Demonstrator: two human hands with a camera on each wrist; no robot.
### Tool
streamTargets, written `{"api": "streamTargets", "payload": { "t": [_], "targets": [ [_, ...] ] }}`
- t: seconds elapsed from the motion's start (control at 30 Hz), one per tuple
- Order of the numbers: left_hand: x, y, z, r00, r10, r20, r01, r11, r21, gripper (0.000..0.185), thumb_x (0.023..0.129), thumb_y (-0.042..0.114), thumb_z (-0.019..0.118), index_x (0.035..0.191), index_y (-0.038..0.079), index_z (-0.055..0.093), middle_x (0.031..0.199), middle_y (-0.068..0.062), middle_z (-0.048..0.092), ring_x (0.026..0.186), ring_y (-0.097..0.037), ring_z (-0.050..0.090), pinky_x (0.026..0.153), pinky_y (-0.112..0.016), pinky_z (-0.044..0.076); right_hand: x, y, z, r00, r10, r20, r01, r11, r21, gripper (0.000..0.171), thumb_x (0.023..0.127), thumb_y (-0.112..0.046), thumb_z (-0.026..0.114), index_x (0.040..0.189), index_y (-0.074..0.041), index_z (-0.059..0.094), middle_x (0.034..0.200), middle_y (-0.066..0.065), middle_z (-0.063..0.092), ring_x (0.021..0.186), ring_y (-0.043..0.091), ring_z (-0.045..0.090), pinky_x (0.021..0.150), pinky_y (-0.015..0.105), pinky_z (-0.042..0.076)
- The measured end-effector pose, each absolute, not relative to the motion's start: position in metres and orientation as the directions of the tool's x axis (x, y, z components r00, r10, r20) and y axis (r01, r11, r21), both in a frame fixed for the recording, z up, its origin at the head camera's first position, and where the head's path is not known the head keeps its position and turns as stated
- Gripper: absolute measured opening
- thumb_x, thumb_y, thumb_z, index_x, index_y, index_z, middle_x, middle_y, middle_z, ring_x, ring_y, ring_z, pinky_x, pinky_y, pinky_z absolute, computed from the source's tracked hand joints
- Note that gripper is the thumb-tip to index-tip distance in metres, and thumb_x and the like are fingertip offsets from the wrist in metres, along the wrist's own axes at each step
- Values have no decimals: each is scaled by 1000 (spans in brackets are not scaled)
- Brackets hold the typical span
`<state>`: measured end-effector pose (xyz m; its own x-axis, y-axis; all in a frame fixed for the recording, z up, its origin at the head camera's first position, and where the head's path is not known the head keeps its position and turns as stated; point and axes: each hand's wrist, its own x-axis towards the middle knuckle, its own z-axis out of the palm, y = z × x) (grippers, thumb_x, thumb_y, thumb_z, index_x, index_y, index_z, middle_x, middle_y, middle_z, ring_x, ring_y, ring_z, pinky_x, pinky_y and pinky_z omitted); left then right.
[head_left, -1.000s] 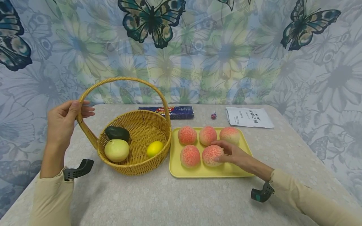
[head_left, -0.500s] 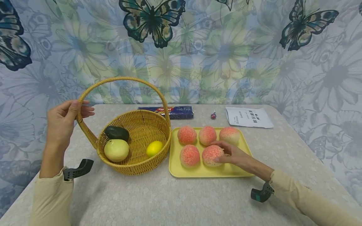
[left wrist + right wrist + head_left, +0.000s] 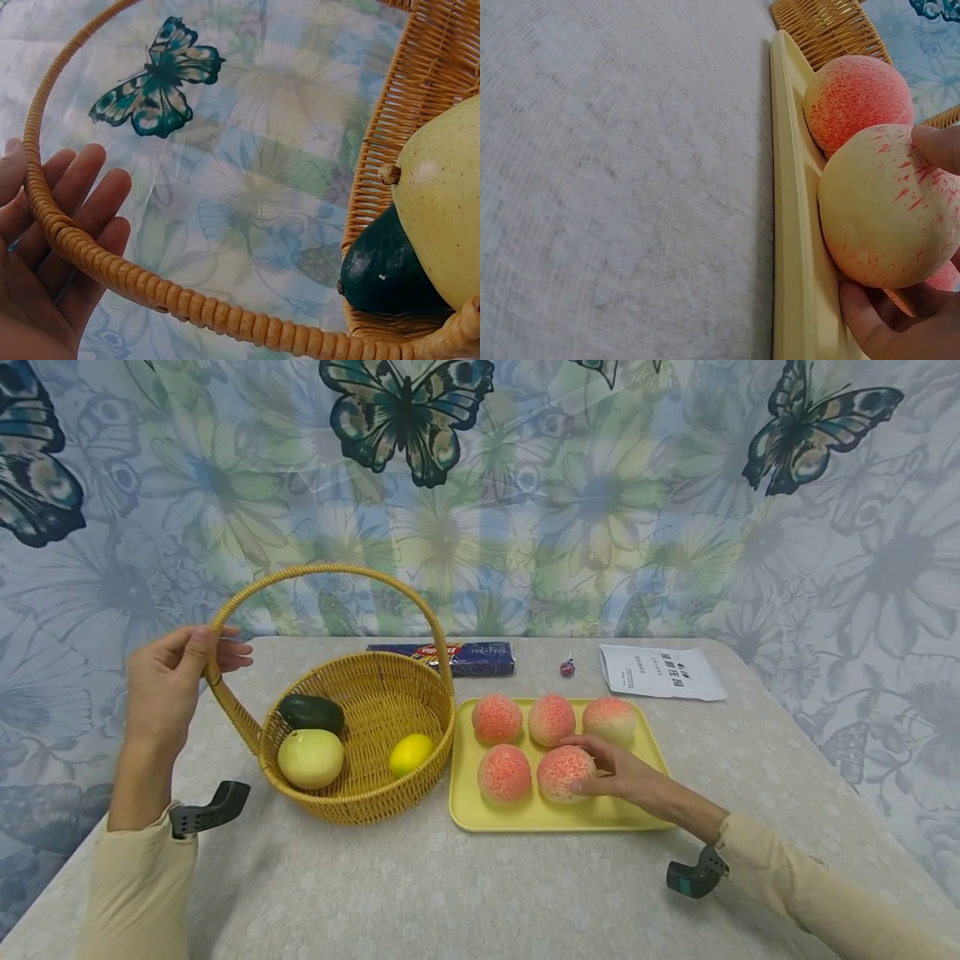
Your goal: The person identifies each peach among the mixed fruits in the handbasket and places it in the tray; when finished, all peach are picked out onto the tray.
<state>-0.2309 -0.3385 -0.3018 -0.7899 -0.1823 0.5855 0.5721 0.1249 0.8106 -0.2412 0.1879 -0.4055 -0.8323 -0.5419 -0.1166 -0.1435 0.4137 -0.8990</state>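
Observation:
My left hand (image 3: 168, 681) grips the arched handle (image 3: 322, 570) of a woven basket (image 3: 352, 802), thumb in front and fingers behind. In the left wrist view the handle (image 3: 187, 307) lies across my fingers (image 3: 75, 202). In the basket lie a dark avocado (image 3: 311, 713), a pale yellow-green fruit (image 3: 310, 758) and a lemon (image 3: 410, 754). My right hand (image 3: 626, 777) holds the front right peach (image 3: 561, 772) on the yellow tray (image 3: 540, 818). In the right wrist view my thumb (image 3: 870, 322) and a fingertip (image 3: 937, 146) clasp that peach (image 3: 889, 210), which rests beside the tray rim (image 3: 791, 225).
Several more peaches (image 3: 551, 720) lie on the tray. A blue packet (image 3: 450, 658), a small lollipop (image 3: 567, 668) and a printed paper sheet (image 3: 660, 672) lie at the back of the table. A butterfly-printed curtain (image 3: 525, 510) hangs behind.

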Motion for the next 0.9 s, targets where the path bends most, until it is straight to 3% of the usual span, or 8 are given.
{"api": "streamTargets", "payload": {
  "t": [0.53, 0.77, 0.9],
  "targets": [
    [-233, -338, -302, -792, -157, 590, 580, 109, 807, 32, 98, 16, 54, 108, -13, 63, 82, -3, 73, 72, -12, 71, 71, -16, 55, -240, 192, -409, -830, -543, -124, -139, 417, -898, 63, 89, -28, 68, 144, -17, 40, 144, 7, 42, 131, 32, 42, 103, 45, 36],
    [-234, -338, -303, -794, -112, 598, 531, 352, 771, 38, 103, 22, 45, 110, -10, 63, 82, 1, 72, 73, -9, 71, 69, -15, 55, -238, 192, -410, -831, -544, -115, -158, 430, -889, 64, 90, -29, 68, 145, -17, 39, 144, 7, 43, 132, 33, 41, 103, 46, 38],
    [-233, -338, -303, -807, -100, 582, 507, 390, 769, 41, 104, 24, 42, 112, -10, 62, 82, 2, 72, 73, -9, 71, 68, -15, 55, -238, 193, -409, -831, -545, -113, -181, 456, -871, 65, 90, -30, 68, 146, -18, 38, 145, 7, 42, 126, 30, 47, 100, 42, 42]
  ]
}}
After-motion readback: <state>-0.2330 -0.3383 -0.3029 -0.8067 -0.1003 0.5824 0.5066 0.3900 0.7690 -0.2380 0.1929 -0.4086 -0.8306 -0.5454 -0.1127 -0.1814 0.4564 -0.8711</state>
